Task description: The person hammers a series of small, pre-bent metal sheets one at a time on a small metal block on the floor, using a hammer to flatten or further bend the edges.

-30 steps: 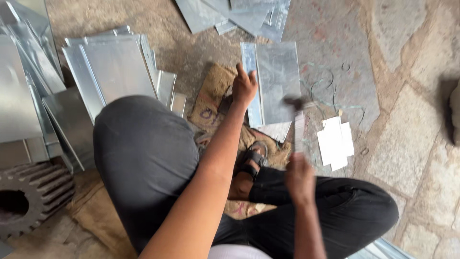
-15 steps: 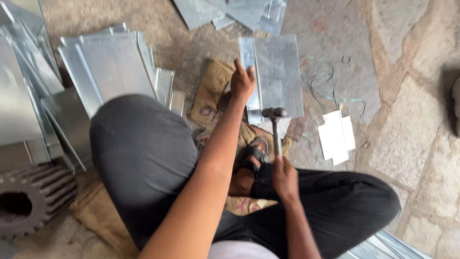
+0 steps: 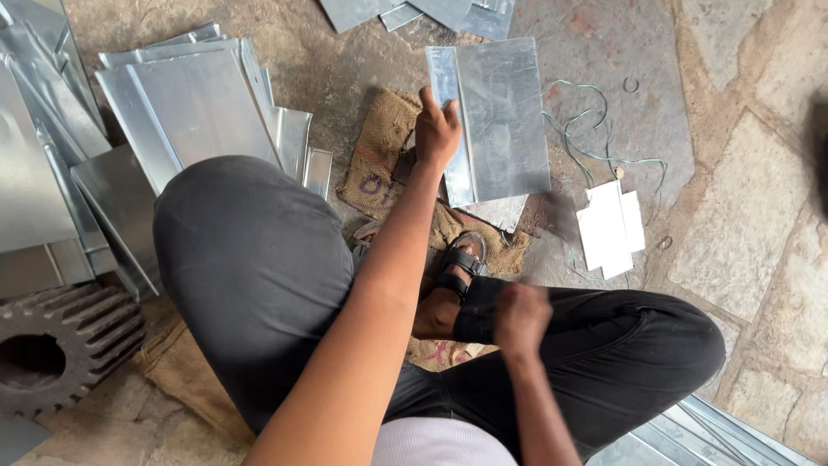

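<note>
The left hand [image 3: 437,129] presses down on the near left edge of a flat metal sheet [image 3: 500,116], fingers spread over its folded strip. The sheet lies on the stone floor [image 3: 742,224], partly over a piece of burlap sacking [image 3: 379,164]. The right hand [image 3: 520,318] is closed in a fist above the knee; it is blurred, and a dark smear near the sheet's corner may be a hammer, though I cannot tell. A stack of sheets [image 3: 190,103] lies to the left, a gear wheel [image 3: 60,345] below it.

Right hand [image 3: 520,318] dropped from raised swing, now blurred near knee; hammer head [image 3: 556,211] blurred beside metal sheet [image 3: 500,121].
</note>
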